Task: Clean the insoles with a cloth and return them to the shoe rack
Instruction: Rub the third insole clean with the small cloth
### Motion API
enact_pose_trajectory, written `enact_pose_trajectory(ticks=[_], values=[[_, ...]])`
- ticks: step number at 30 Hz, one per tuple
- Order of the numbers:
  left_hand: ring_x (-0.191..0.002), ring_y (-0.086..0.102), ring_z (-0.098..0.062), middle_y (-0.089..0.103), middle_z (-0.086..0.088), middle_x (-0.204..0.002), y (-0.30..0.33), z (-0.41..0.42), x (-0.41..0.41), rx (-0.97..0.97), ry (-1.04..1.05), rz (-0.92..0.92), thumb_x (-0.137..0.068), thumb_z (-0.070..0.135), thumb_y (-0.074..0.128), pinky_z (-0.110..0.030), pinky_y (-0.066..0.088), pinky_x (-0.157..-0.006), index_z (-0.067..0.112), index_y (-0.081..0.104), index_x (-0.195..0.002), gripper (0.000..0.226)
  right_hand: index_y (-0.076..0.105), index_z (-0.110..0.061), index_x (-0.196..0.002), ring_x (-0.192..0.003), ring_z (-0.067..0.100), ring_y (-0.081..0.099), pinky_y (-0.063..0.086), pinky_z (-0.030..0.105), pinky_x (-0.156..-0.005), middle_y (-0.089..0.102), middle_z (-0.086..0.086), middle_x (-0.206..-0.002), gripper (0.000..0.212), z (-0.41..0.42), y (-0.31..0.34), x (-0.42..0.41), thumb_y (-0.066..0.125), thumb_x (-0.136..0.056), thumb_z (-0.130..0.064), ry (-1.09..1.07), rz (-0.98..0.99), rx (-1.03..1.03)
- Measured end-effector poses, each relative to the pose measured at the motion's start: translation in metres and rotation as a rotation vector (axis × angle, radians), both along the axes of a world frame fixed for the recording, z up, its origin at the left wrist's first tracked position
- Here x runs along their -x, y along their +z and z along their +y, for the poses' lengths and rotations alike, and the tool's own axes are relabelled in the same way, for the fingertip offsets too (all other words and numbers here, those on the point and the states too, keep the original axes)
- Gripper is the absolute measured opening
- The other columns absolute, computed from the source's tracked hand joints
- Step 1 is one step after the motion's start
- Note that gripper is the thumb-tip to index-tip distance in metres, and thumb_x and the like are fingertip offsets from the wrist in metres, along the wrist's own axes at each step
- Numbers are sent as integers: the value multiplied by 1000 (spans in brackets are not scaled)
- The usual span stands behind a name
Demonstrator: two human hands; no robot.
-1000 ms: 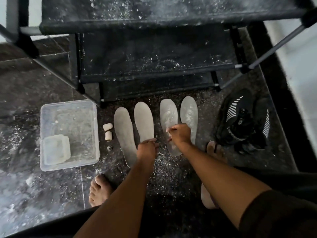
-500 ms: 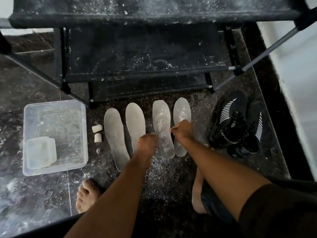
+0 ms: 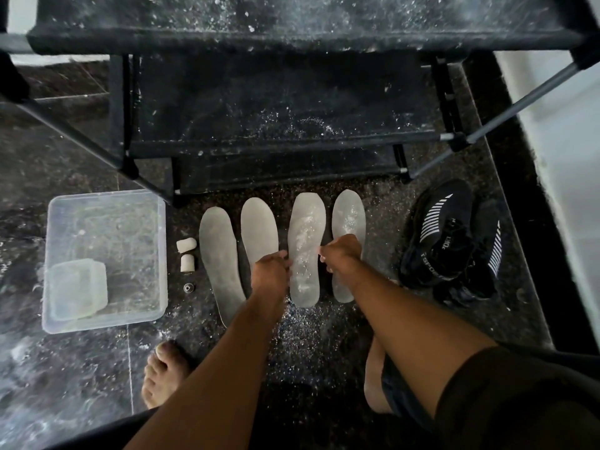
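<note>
Shifting since a second ago: right hand [image 3: 341, 251] sliding from third insole onto fourth; left hand [image 3: 271, 271] inching toward third; insoles staying put.

Standing behind everything, dark and powder-flecked: shoe rack [image 3: 259, 131], lowest shelves sitting bare, likely awaiting the cleaned pieces.

Carrying the whole layout: floor [image 3: 81, 368], dusted with white specks, thickest just below the insole heels.

Sitting left of the row, near but apart: clear plastic tub [image 3: 156, 254] holding a smaller container [image 3: 76, 289]. Contents too hazy to tell.

Resting right of the row: black sneakers [image 3: 451, 245], probably the source of one pair.

Lying in a row, toes toward rack, presumably for one-by-one handling: first insole [image 3: 220, 254], second insole [image 3: 259, 228], powdery third insole [image 3: 305, 241], fourth insole [image 3: 349, 216].

Resting on second insole's heel end, fingers [image 3: 282, 254] curled, tips reaching the third's edge; clamping or merely pressing, cannot tell. Right-hand fingers bending down over fourth insole's middle; true grip likewise unclear.

No cloth showing; wiping seemingly not begun.

Lying between tub and first insole: two small white rolls [image 3: 186, 253], tiny dark cap [image 3: 188, 287].
</note>
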State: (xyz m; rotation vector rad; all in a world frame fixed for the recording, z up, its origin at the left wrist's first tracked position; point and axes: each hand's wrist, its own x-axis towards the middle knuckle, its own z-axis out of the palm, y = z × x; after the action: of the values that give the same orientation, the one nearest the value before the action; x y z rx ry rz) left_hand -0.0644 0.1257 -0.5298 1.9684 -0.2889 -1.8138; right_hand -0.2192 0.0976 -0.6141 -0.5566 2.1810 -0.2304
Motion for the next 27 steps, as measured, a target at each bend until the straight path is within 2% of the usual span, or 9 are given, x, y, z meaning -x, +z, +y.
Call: enact_pose_trajectory(ticks=[3,6,8,11,14,18,23,25,27], values=[[-75,55,-8,64,-2,-100,7,1,-3,52,-56,-18,-103,5,46,-23,45,-67,13,65,-124,29,72,-1,-83,-71,31,72,62,42,-62,73,15,-80,23,-6,46,-8,82,-68,-15,-7,-52,33],[-74,49,-5,54,9,-88,17,-6,-6,54,-91,-37,-106,8,43,-22,41,-65,25,59,-95,25,72,-2,-81,-59,24,68,54,28,-51,73,14,-76,13,-7,67,-5,80,-75,-9,-17,-103,50],[-76,49,-4,53,10,-90,23,-11,-10,65,-97,-2,-107,11,42,-21,40,-67,31,53,-88,30,72,-2,-83,-56,22,65,47,23,-46,73,14,-77,10,-6,79,-3,79,-76,-6,-17,-143,58],[-74,49,-7,53,6,-88,44,-21,-14,71,-109,28,-108,11,40,-22,39,-65,25,52,-86,28,72,2,-85,-55,21,61,43,23,-44,73,17,-78,7,-5,103,-1,75,-80,-3,-22,-215,91],[-68,46,-15,50,-3,-80,64,-29,-14,34,-153,60,-108,6,36,-24,35,-62,13,49,-80,32,70,3,-88,-44,14,54,38,18,-37,71,18,-78,8,-2,128,-1,73,-81,0,-8,-246,130],[-72,54,-19,59,-5,-83,96,-24,-9,59,-196,88,-111,10,35,-26,44,-67,10,55,-87,31,70,2,-86,-38,9,51,38,18,-36,67,13,-69,2,3,161,2,70,-84,1,35,-273,159],[-76,61,-19,66,-4,-87,146,-26,-10,138,-216,86,-111,13,32,-26,50,-68,8,63,-100,34,70,1,-74,-58,24,55,38,27,-46,70,27,-81,8,12,202,5,71,-82,2,28,-280,214],[-77,63,-19,67,-5,-89,170,-26,-12,182,-252,80,-110,12,33,-25,51,-68,8,64,-102,32,70,5,-78,-59,25,56,39,28,-47,71,28,-83,4,16,226,6,71,-81,3,16,-278,250],[-74,64,-19,71,-5,-84,197,-22,-16,246,-258,54,-109,11,38,-26,52,-68,10,67,-99,31,69,10,-86,-50,21,54,38,25,-44,69,25,-75,8,18,253,6,71,-81,3,19,-284,282]])
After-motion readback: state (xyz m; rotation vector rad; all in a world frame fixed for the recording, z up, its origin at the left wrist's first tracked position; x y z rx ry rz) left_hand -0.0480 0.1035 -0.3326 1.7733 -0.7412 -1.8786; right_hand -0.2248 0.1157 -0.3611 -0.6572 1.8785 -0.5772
